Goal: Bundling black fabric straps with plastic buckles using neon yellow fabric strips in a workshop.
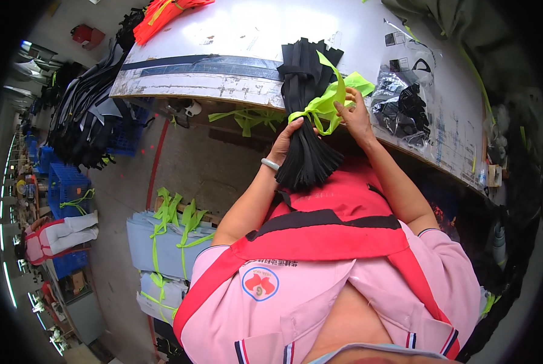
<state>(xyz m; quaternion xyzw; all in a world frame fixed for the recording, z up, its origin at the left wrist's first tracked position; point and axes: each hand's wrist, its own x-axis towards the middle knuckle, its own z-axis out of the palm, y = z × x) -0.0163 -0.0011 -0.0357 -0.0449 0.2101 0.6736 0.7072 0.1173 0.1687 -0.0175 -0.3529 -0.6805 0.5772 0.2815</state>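
A thick bundle of black straps (308, 155) lies over the near edge of the white table, its lower ends fanning out toward my red apron. Around its middle runs a neon yellow-green fabric strip (327, 104), looped and loose on the right side. My left hand (286, 141), with a pale bangle at the wrist, wraps the bundle from the left, just under the strip. At the right, my right hand (354, 115) pinches the strip between bent fingers. A second black band circles the bundle higher up.
On the white table (241, 30) are dark flat strips (204, 65), an orange bundle (165, 15) and a clear bag of black parts (403, 100). Below left stand tied pale-blue stacks (162, 242). Black straps (86, 121) hang at far left; another person (62, 235) is beyond.
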